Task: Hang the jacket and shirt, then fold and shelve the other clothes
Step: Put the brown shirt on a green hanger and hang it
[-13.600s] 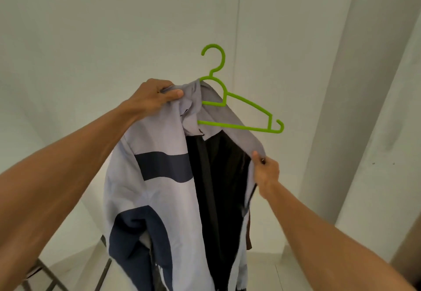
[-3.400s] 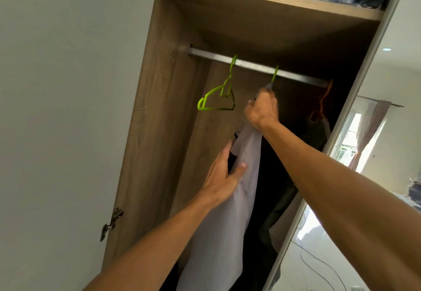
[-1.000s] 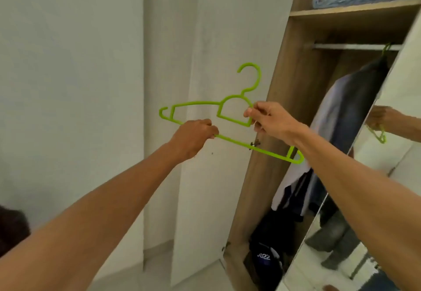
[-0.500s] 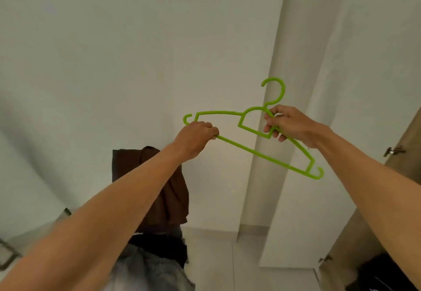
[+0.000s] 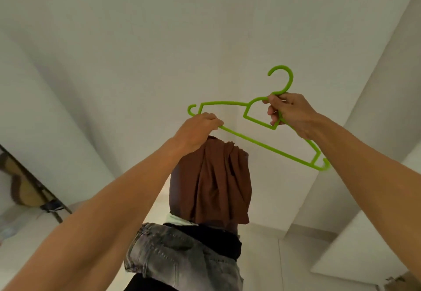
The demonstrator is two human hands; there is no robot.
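Both left hand (image 5: 196, 128) and right hand (image 5: 289, 112) curl fingers round the green hanger (image 5: 257, 142), hook up, long axis sloping down-right; brown garment (image 5: 214, 181) now sits directly beneath, closer.

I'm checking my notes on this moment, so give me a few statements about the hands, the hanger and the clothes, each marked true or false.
1. The left hand and right hand both grip the hanger. True.
2. A shirt hangs on the hanger. False: the hanger is bare.
3. The brown garment shows just above the jeans. True.
4. The right hand grips the hanger's lower end. False: it grips the neck, just under the hook.
5. The left hand holds the brown garment. False: it holds the hanger's bottom bar near one end.
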